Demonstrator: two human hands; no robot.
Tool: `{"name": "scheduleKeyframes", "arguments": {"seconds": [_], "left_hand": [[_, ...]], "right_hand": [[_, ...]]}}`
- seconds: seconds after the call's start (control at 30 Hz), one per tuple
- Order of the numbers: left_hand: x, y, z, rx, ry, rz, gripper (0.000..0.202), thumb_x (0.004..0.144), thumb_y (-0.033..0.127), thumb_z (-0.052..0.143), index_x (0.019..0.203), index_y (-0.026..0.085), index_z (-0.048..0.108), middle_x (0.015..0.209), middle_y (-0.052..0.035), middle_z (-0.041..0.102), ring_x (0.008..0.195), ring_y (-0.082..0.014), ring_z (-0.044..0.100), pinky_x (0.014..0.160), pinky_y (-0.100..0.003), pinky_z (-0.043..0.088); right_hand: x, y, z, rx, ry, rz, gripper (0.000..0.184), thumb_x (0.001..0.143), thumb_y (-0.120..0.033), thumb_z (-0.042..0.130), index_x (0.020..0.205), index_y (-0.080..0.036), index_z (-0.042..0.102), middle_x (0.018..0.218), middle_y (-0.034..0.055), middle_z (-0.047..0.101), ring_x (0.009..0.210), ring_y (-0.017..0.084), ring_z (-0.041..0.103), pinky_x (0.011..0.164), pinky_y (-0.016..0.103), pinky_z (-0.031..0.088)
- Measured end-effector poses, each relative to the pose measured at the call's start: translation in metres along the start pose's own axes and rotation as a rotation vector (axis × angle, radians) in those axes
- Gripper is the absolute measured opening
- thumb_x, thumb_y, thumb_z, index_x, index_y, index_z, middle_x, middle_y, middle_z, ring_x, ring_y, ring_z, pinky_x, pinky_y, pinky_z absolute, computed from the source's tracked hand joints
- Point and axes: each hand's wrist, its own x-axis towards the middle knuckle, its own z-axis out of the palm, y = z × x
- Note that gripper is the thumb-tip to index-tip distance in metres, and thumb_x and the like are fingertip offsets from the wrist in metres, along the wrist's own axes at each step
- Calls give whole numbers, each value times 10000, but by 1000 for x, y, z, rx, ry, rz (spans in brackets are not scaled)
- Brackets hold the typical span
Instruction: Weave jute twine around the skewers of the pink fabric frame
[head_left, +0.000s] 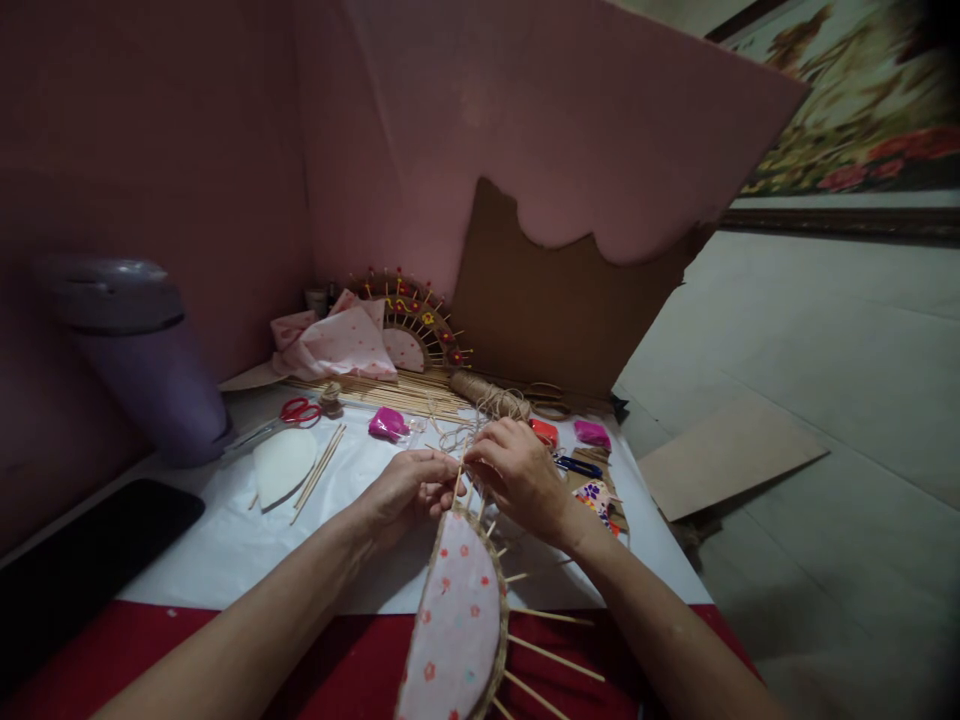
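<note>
A half-circle fan piece point(457, 610), covered in pink floral cloth with a twine-wrapped edge, lies toward me with thin wooden sticks fanning out from its curve. At its far tip, my left hand point(412, 490) is closed in a pinch on one wooden stick point(460, 487). My right hand point(517, 475) is closed beside it, its fingertips at the same stick; loose strands of jute twine point(454, 438) run up to these fingers. What lies between the right fingertips is mostly hidden. Behind the hands rests the twine roll point(487, 393).
Red-handled scissors point(300, 410), a white cut-out point(285, 465) and loose sticks point(319, 473) lie left. A purple tumbler point(142, 360) and black phone point(97, 570) stand further left. At the back are a decorated fan point(420, 318), pink cloth point(337, 338) and cardboard point(555, 300). A blue clip point(579, 467) lies right.
</note>
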Motion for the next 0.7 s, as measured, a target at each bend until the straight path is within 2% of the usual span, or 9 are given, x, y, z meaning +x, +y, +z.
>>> {"name": "scheduleKeyframes", "arguments": {"seconds": [0.2, 0.37, 0.5, 0.7], "left_hand": [[0, -1, 1, -9, -12, 15, 67, 684, 152, 655, 699, 87, 650, 638, -69, 626, 462, -68, 482, 434, -178, 348], [1, 0, 1, -19, -9, 16, 58, 675, 142, 661, 691, 86, 656, 635, -69, 622, 460, -69, 482, 429, -181, 352], [0, 0, 1, -24, -14, 24, 44, 677, 131, 658, 686, 88, 655, 606, -54, 605, 455, -69, 480, 422, -177, 351], [0, 0, 2, -22, 9, 19, 42, 663, 123, 668, 674, 88, 648, 582, -44, 599, 441, -66, 479, 417, -176, 352]], "right_hand": [[0, -2, 0, 34, -3, 34, 88, 867, -199, 540, 818, -173, 609, 847, 69, 608, 836, 205, 488, 733, 341, 356], [-1, -3, 2, 85, 28, 89, 87, 855, -172, 523, 798, -175, 588, 906, 80, 586, 906, 218, 483, 814, 373, 372], [-1, -7, 8, 141, 64, 185, 95, 841, -150, 530, 761, -178, 576, 932, 81, 571, 913, 217, 479, 826, 377, 382], [1, -11, 17, 271, 143, 348, 177, 827, -134, 531, 661, -189, 554, 866, 55, 574, 855, 196, 485, 778, 355, 400]]}}
